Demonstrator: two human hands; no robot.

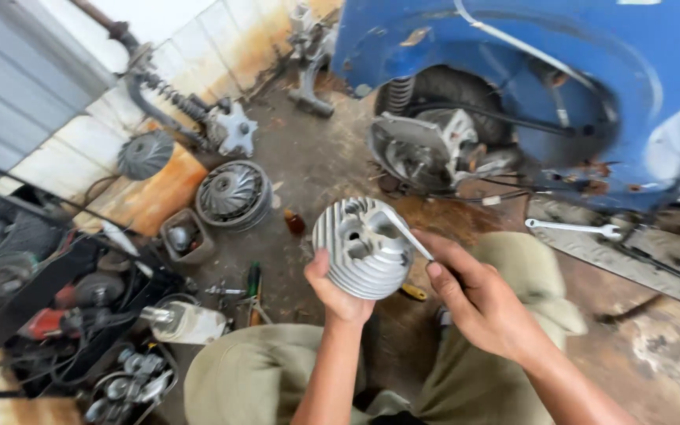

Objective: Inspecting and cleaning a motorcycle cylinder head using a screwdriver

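My left hand (338,293) grips a round, finned silver cylinder head (362,249) from below and holds it up over my knees. My right hand (475,293) pinches a thin flat metal blade (408,233), whose tip rests against the upper right face of the head. Both hands sit in the middle of the view, above my khaki-clad legs (261,378).
A blue scooter body (529,55) with an exposed engine (426,153) stands ahead. A wrench (572,228) lies on a metal plate at right. Finned fan wheels (234,193), a coil spring part (175,98), screwdrivers (253,287) and a heap of tools (80,315) crowd the left floor.
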